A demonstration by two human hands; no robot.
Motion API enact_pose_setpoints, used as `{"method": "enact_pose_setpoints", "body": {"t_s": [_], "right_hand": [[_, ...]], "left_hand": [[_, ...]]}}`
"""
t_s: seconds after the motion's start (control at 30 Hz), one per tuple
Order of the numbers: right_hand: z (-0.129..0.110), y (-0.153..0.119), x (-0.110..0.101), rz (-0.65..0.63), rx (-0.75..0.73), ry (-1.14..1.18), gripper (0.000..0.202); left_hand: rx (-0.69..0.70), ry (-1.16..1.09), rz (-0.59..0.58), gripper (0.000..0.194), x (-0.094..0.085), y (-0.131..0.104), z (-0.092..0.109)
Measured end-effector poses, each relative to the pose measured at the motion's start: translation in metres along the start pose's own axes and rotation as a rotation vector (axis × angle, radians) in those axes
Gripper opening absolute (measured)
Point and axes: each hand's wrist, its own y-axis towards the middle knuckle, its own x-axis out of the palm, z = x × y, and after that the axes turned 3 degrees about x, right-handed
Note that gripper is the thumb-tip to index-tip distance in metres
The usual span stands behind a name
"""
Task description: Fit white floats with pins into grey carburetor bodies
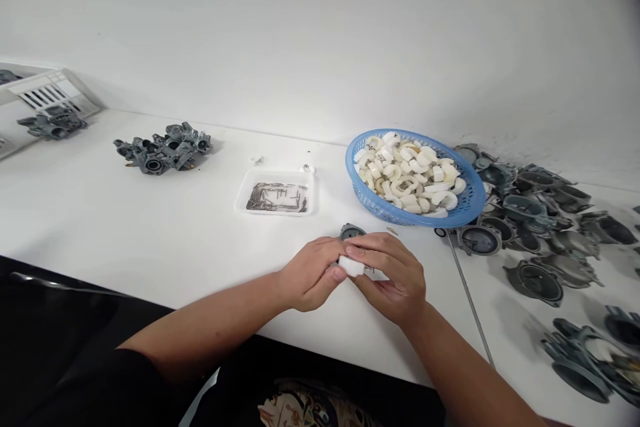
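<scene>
A: Where is the white float just now?

B: Between both hands, just above the bench (150, 227); the left hand (310, 277) and the right hand (393, 280) meet on the white float (351, 265), each grip clamped on it with thumb and fingertips; the grey casting (351, 232) shows just behind the fingers, though whether the float is already seated on it I cannot tell; the fingers hide the joint.

A: How should one do this well?

B: I would judge: keep the casting steady with the left hand; let the right hand line up the float squarely, without forcing it; hold both pieces low over the bench, so anything small that slips stays near.

A: And the supplies?

B: All near; the clear tray of pins (277, 192) lies ahead and left of the hands; the blue basket (467, 203) of white floats stands ahead and right; a heap of grey bowls (535, 227) spreads out to the right; a cluster of grey bodies (163, 147) sits far left, well apart.
</scene>
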Motion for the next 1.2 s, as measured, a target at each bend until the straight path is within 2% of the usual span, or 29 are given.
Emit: {"method": "enact_pose_setpoints", "body": {"t_s": [0.1, 0.2, 0.27, 0.33, 0.4, 0.47, 0.57, 0.73, 0.87, 0.93, 1.07, 1.2], "right_hand": [[0.002, 0.000, -0.006, 0.036, 0.013, -0.014, 0.034], [0.006, -0.003, -0.012, 0.089, 0.064, -0.025, 0.035], [0.009, -0.005, -0.013, 0.133, 0.111, -0.058, 0.033], [0.012, -0.008, -0.012, 0.195, 0.158, -0.066, 0.030], [0.015, -0.010, -0.010, 0.260, 0.201, -0.024, 0.027], [0.017, -0.012, -0.009, 0.309, 0.238, 0.034, 0.025], [0.019, -0.013, -0.008, 0.320, 0.316, 0.061, 0.026], [0.018, -0.012, -0.011, 0.277, 0.445, 0.026, 0.030], [0.017, -0.011, -0.011, 0.276, 0.523, 0.038, 0.029], [0.017, -0.010, -0.010, 0.290, 0.530, 0.070, 0.030], [0.018, -0.008, -0.008, 0.306, 0.651, 0.276, 0.027], [0.021, -0.003, -0.009, 0.326, 0.716, 0.415, 0.030]], "left_hand": [[-0.025, -0.010, 0.049, 0.031, -0.004, 0.001, 0.002], [-0.158, 0.037, 0.201, 0.027, -0.012, 0.003, -0.003], [-0.240, 0.173, 0.324, 0.021, -0.021, 0.005, -0.010], [-0.333, 0.367, 0.394, 0.020, -0.034, 0.007, -0.021], [-0.510, 0.567, 0.342, 0.026, -0.049, 0.007, -0.032], [-0.716, 0.705, 0.222, 0.032, -0.061, 0.005, -0.041], [-0.870, 0.747, 0.109, 0.032, -0.069, 0.001, -0.047], [-0.943, 0.722, -0.019, 0.042, -0.069, 0.001, -0.040], [-0.883, 0.704, -0.189, 0.051, -0.069, 0.005, -0.036], [-0.854, 0.702, -0.245, 0.046, -0.069, 0.005, -0.036], [-0.851, 0.706, -0.247, 0.024, -0.069, 0.005, -0.039], [-0.846, 0.720, -0.254, 0.019, -0.068, 0.006, -0.040]]}}
